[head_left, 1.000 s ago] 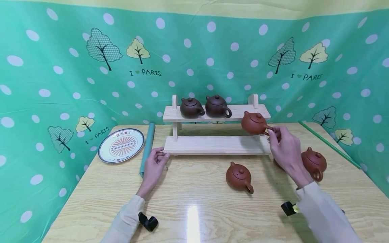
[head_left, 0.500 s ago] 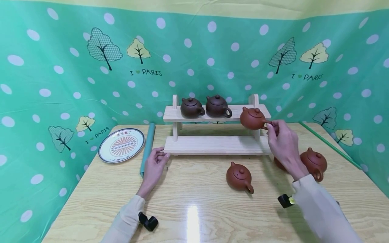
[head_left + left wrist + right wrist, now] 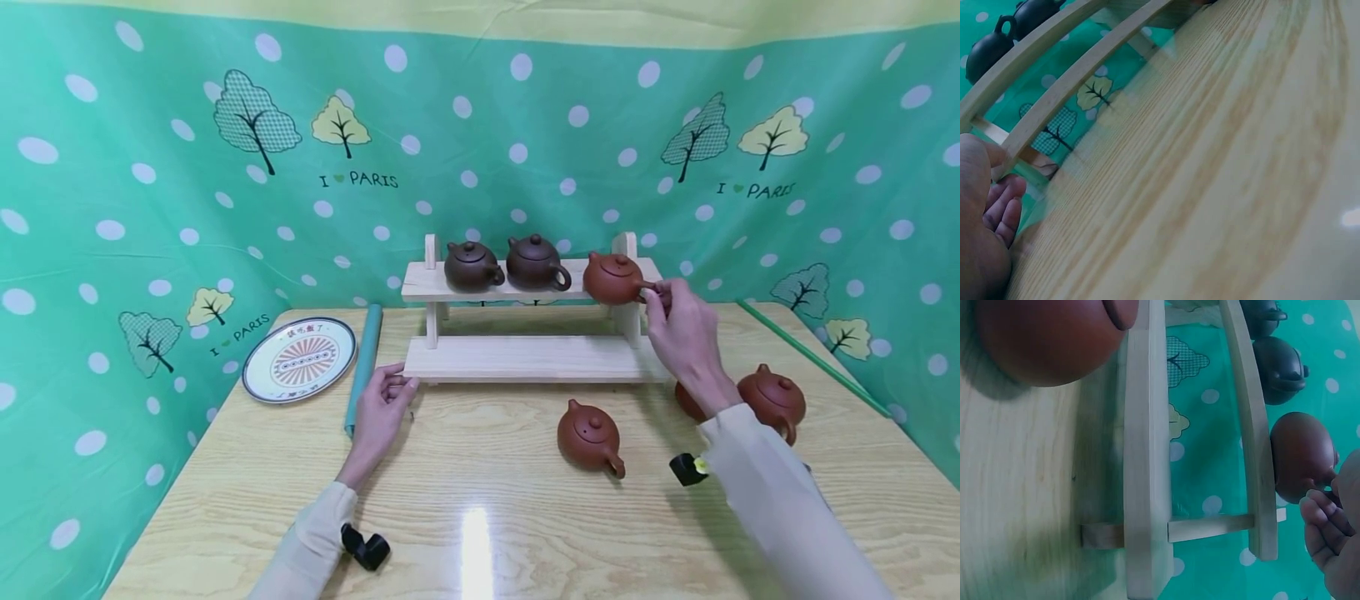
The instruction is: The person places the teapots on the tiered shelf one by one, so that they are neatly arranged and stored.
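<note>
My right hand (image 3: 684, 332) pinches the handle of a reddish-brown clay teapot (image 3: 613, 278) at the right end of the upper board. In the right wrist view this teapot (image 3: 1302, 453) sits right at the board's surface, spout hidden. My left hand (image 3: 381, 417) holds the left end of the lower board of a two-tier wooden shelf (image 3: 510, 357), with the thumb and curled fingers at its corner in the left wrist view. Two dark brown teapots, one at the left (image 3: 471, 268) and one in the middle (image 3: 536, 265), stand on the upper board, handles toward the front right.
A reddish-brown teapot (image 3: 589, 437) stands on the table before the shelf. Two more are at the right, one (image 3: 772, 402) beside my forearm, another (image 3: 688, 402) partly behind it. A patterned plate (image 3: 300, 360) and a teal roll (image 3: 364, 367) lie left; a green stick (image 3: 817, 358) lies right.
My right hand has moved up and left with the reddish-brown teapot, from in front of the upper board to its right end. My left hand has stayed at the shelf.
</note>
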`<state>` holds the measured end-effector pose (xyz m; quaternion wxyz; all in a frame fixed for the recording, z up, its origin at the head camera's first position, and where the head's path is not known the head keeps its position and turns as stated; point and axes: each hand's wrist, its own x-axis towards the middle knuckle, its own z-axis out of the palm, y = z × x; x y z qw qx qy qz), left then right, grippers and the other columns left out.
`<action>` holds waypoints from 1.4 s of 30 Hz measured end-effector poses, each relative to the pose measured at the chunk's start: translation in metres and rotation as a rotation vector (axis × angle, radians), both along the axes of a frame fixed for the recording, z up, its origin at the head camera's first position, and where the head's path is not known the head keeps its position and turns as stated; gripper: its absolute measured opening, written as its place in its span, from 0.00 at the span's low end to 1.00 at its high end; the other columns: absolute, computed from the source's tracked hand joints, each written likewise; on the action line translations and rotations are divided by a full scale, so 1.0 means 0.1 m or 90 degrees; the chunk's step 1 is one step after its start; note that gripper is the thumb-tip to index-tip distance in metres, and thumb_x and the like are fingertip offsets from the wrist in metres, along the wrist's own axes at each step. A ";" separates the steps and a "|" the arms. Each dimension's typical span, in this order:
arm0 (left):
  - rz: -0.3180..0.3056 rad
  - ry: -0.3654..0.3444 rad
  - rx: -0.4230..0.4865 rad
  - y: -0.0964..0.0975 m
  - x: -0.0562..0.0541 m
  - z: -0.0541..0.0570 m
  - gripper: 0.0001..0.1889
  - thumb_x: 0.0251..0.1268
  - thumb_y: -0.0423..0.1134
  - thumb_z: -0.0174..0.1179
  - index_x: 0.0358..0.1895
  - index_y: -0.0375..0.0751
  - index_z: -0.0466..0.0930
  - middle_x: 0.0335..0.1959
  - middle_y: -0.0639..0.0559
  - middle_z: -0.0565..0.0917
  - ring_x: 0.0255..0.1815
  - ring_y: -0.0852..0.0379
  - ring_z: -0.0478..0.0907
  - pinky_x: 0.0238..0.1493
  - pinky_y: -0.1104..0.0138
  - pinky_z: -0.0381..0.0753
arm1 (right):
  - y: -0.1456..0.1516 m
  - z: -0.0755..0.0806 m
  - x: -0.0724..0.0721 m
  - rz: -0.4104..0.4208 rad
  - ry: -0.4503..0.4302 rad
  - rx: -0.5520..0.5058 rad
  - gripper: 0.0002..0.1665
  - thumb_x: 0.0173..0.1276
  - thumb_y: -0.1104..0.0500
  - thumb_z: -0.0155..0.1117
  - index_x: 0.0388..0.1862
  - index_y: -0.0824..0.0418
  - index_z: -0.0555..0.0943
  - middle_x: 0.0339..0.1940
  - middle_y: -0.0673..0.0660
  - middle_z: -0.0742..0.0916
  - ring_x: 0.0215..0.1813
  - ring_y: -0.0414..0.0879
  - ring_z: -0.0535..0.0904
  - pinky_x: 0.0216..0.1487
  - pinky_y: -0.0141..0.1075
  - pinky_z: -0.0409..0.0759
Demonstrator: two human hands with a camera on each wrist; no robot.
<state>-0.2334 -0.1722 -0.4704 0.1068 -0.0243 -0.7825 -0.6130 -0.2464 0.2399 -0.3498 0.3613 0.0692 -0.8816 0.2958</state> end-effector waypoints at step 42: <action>-0.001 0.005 0.014 0.01 0.01 0.01 0.20 0.75 0.34 0.64 0.63 0.29 0.73 0.51 0.34 0.83 0.41 0.61 0.80 0.43 0.76 0.80 | -0.09 0.06 -0.27 0.006 -0.093 -0.067 0.16 0.82 0.60 0.55 0.54 0.73 0.78 0.33 0.66 0.84 0.31 0.55 0.78 0.26 0.33 0.71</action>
